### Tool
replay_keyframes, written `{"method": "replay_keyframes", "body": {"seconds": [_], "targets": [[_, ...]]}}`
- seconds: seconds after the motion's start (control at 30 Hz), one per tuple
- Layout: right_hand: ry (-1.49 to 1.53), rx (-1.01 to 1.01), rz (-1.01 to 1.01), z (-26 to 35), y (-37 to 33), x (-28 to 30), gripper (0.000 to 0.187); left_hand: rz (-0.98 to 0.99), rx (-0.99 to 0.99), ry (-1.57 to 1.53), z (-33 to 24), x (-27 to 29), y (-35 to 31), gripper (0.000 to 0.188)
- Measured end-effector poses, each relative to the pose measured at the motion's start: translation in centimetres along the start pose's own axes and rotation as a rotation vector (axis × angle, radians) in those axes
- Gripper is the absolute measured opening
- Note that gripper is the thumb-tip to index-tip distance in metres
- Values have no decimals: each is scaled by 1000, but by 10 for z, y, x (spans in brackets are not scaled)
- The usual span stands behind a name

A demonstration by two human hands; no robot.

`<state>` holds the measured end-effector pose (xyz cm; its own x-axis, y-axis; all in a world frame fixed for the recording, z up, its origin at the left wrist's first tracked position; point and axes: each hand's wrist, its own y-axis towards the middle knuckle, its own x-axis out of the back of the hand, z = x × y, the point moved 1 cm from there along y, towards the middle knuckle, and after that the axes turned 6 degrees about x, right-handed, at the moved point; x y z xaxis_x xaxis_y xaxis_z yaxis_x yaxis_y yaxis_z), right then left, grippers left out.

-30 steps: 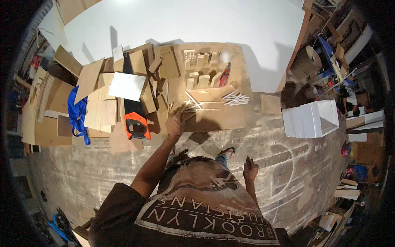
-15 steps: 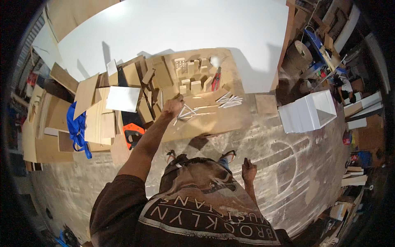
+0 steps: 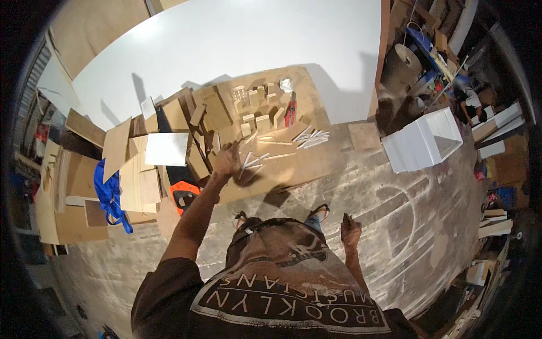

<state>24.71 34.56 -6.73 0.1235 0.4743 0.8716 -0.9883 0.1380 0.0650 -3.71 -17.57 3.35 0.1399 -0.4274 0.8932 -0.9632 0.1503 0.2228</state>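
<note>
My left hand (image 3: 227,162) is over the board-topped work surface (image 3: 293,169), between the brown wood offcuts and a loose group of thin white sticks (image 3: 248,160). Its fingers look slightly apart, and I see nothing held in them. Low on the right, away from the surface, my right hand (image 3: 350,230) has its fingers drawn together; whatever they may hold is too dark and small to make out. Small wooden blocks (image 3: 263,122) stand in rows beyond the left hand. Beside them lies a red and black hand tool (image 3: 291,109). More white sticks (image 3: 311,138) lie piled to the right.
At left, a handsaw with an orange handle (image 3: 184,195) lies among wood boards (image 3: 138,189), near a white panel (image 3: 167,149) and a blue bag (image 3: 109,195). A white open box (image 3: 415,146) stands on the floor at right. Another person (image 3: 470,101) is at the far right.
My left hand has drawn back from the blocks, leftward and nearer to me. The right hand stays low with its fingers together. The whole view has shifted slightly.
</note>
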Motion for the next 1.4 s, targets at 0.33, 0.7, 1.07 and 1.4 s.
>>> {"method": "replay_keyframes", "body": {"seconds": [0.33, 0.7, 1.07, 1.4], "targets": [[184, 15, -160, 22, 47, -4, 39, 17, 108, -652, -96, -34, -37, 17], [283, 88, -138, 164, 129, 36, 48, 92, -68, -332, -149, -86, -28, 13], [29, 426, -102, 184, 198, -3, 47, 110, -280, -51, -137, -101, -30, 14], [114, 399, -70, 186, 199, -14, 43, -9, -452, -120, -144, -89, -22, 22]]}}
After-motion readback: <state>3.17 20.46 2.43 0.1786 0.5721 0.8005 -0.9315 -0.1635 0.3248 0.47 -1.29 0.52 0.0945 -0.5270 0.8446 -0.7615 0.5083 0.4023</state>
